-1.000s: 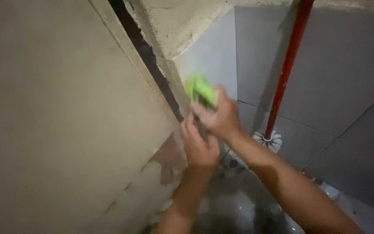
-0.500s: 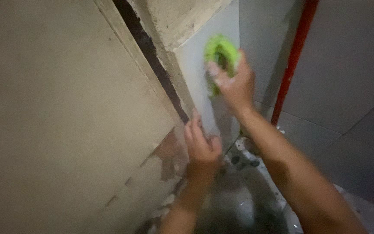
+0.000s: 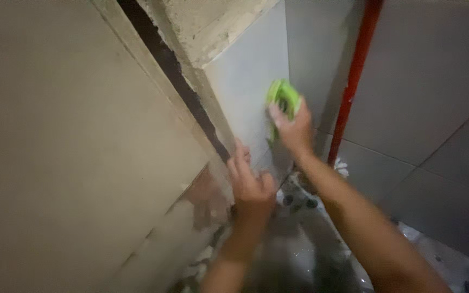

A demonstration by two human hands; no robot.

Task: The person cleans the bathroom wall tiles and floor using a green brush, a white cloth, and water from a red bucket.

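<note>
Head view: a green scrub pad (image 3: 283,97) is gripped by the closed fingers of the right hand (image 3: 293,130) and pressed against the grey wall tile (image 3: 245,92). The left hand (image 3: 249,184), fingers extended, is laid flat on the tile's lower edge. A red pole (image 3: 351,81) is seen just beside.

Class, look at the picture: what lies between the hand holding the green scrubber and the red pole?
In the head view, only bare grey wall tile separates the right hand, gripping the green scrubber, from the red pole; nothing else sits there.

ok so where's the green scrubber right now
In the head view, the green scrubber is centre-right, held in the right hand against the grey wall tile, left of the red pole.
</note>
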